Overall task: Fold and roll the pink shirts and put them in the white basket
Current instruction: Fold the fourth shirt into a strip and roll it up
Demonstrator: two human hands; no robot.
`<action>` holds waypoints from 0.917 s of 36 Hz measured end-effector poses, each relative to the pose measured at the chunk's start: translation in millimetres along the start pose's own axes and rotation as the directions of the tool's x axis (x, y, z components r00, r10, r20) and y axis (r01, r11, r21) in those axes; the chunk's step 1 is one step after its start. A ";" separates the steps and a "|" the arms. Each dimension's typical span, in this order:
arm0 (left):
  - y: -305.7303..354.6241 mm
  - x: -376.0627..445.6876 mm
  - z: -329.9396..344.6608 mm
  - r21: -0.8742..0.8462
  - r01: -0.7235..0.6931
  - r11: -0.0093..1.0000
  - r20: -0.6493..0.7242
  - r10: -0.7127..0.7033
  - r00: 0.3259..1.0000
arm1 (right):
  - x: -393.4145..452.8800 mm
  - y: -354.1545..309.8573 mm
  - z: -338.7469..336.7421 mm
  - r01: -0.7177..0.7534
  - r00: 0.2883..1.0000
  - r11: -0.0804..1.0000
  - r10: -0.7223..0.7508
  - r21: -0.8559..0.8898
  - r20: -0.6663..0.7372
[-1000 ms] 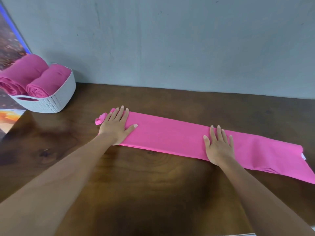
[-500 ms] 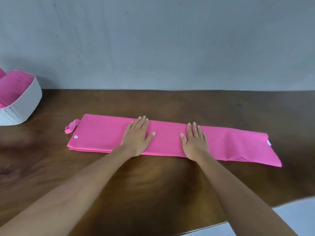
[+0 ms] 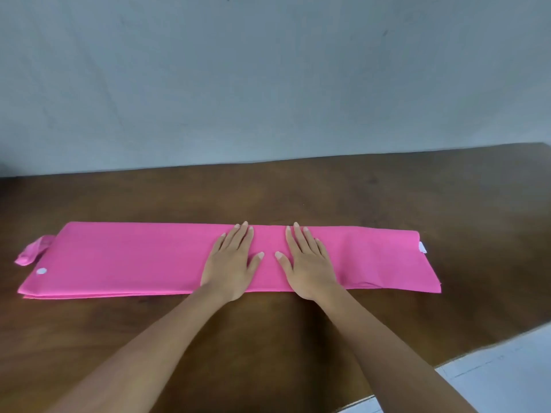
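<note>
A pink shirt (image 3: 125,257), folded into a long flat strip, lies across the wooden table from left to right. My left hand (image 3: 231,263) and my right hand (image 3: 307,263) press flat on its middle, side by side, fingers straight and pointing away from me. A small white button (image 3: 41,271) shows near the strip's left end, and a loose pink tab (image 3: 32,253) sticks out there. A white label (image 3: 422,247) peeks from the right end. The white basket is out of view.
The dark wooden table (image 3: 268,338) runs up to a grey wall (image 3: 268,84) behind the shirt. The table's near right edge (image 3: 447,362) meets a pale floor (image 3: 507,383).
Both hands have slid inward along the shirt and now lie close together at its middle. The view has swung right, so the white basket with rolled shirts has left the frame.
</note>
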State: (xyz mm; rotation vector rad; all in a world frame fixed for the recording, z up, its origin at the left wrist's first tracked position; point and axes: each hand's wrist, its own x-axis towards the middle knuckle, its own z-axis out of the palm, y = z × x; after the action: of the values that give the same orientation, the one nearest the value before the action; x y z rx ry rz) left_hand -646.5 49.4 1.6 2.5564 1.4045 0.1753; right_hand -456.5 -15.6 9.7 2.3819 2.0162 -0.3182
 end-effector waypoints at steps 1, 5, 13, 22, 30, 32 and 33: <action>-0.6 0.7 0.1 -0.003 -0.002 1.000 -0.002 0.002 1.000 | -1.6 9.0 -1.4 0.000 1.000 1.000 0.000 -0.006 0.003; -0.6 1.4 1.2 0.017 -0.003 1.000 -0.003 0.003 1.000 | -6.5 50.4 -5.9 0.006 1.000 1.000 -0.005 -0.024 0.007; -3.0 -0.2 2.8 0.058 -0.006 0.998 -0.018 0.007 1.000 | -13.9 129.4 -13.2 0.042 0.999 0.997 -0.043 -0.070 -0.013; -0.8 -2.8 2.3 0.022 0.019 1.000 -0.014 -0.018 1.000 | -19.7 194.0 -20.8 0.146 0.989 0.989 -0.147 -0.038 -0.009; 3.1 -3.9 2.6 0.055 0.047 0.997 0.006 -0.048 0.999 | -21.7 254.8 -28.6 0.151 0.988 0.985 -0.151 -0.087 -0.004; 5.7 -4.1 2.7 0.066 0.071 0.995 0.003 -0.072 0.997 | -21.7 266.5 -31.5 0.160 0.987 0.982 -0.160 -0.097 0.008; 7.1 -4.9 2.9 0.080 0.088 0.993 0.007 -0.089 0.996 | -21.8 272.0 -33.6 0.166 0.986 0.980 -0.165 -0.111 0.015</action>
State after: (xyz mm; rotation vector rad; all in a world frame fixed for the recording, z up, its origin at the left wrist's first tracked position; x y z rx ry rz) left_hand -642.8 41.3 0.6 2.5467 1.5471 0.0930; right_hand -189.2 -79.7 11.5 2.1520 2.1730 -0.2067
